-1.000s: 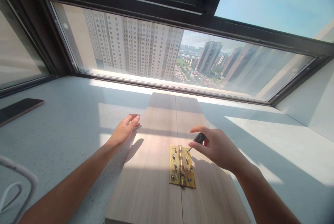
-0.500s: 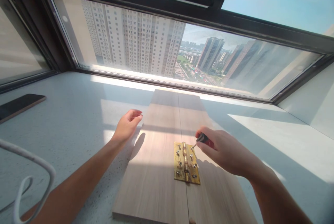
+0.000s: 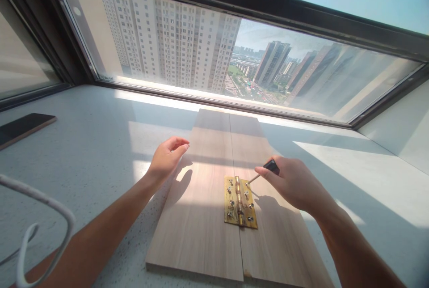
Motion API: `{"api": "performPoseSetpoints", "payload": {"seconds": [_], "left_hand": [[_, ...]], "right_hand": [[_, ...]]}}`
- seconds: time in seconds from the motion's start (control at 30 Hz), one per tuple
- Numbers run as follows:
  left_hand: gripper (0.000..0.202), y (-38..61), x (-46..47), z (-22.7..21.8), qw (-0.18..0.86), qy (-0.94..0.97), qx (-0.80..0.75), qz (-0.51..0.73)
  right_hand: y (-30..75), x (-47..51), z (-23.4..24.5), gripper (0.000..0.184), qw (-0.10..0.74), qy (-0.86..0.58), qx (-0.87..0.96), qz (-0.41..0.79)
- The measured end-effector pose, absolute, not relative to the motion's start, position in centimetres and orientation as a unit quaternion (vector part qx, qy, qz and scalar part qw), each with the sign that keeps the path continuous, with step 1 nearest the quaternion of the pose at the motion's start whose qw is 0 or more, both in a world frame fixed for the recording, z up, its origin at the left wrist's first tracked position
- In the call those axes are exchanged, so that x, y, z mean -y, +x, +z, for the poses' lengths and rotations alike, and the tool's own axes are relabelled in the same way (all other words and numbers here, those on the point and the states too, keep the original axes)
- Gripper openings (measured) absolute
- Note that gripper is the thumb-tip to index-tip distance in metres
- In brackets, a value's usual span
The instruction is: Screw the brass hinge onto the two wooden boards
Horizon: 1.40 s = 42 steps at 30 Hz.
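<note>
Two pale wooden boards (image 3: 201,216) lie side by side on a speckled white sill, joined by a brass hinge (image 3: 240,202) with several screws. My right hand (image 3: 295,183) is closed round a small screwdriver (image 3: 264,170) with a dark handle; its tip rests on the upper right screw of the hinge. My left hand (image 3: 166,159) rests at the left edge of the left board, fingers loosely curled, holding nothing.
A dark phone (image 3: 22,128) lies at the far left of the sill. A white cable (image 3: 40,216) loops in at the lower left. A black-framed window (image 3: 214,46) runs along the far edge, and a white wall (image 3: 398,131) rises at the right.
My right hand has turned, tilting the screwdriver handle up and to the right while the tip stays at the hinge's upper right screw. My left hand barely moved. The camera shifted slightly.
</note>
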<state>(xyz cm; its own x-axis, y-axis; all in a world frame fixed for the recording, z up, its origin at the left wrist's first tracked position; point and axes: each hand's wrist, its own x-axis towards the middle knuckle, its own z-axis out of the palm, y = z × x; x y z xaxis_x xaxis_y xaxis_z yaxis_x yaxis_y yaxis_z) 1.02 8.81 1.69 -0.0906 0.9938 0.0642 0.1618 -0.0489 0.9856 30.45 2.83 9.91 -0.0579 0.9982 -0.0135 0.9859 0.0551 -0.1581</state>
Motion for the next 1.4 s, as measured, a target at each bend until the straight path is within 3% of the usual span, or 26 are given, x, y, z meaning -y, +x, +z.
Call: {"api": "performPoseSetpoints", "payload": {"seconds": [0.23,0.37,0.53,0.77,1.1,1.17,1.23,1.4], "left_hand": [[0.025,1.3,-8.6,1.9,0.434,0.53,-0.547,0.482],[0.024,1.3,-8.6,2.0,0.433,0.528,-0.551,0.479],[0.024,1.4,-8.6,2.1,0.429,0.536,-0.548,0.478],[0.023,1.5,-8.3,2.2,0.435,0.539,-0.545,0.473],[0.023,1.8,-7.9,2.3,0.447,0.545,-0.538,0.462],[0.023,1.8,-8.0,2.2,0.445,0.544,-0.537,0.467],[0.023,1.8,-8.0,2.1,0.445,0.542,-0.536,0.47],[0.024,1.6,-8.0,2.3,0.448,0.539,-0.538,0.468]], "right_hand": [[31.1,-2.5,10.2,0.059,-0.015,-0.716,0.697,0.026],[30.0,-2.0,10.7,0.047,-0.037,-0.694,0.719,0.007],[29.9,-1.6,10.7,0.025,-0.01,-0.612,0.787,0.072],[29.4,-2.1,10.5,0.033,0.002,-0.693,0.72,0.039],[29.8,-2.3,10.1,0.024,0.053,-0.624,0.774,0.092],[29.8,-2.5,9.5,0.023,0.101,-0.645,0.755,0.069],[29.4,-2.8,8.5,0.019,0.204,-0.644,0.732,0.092],[27.6,-3.5,5.7,0.016,0.53,-0.473,0.607,0.356]]}}
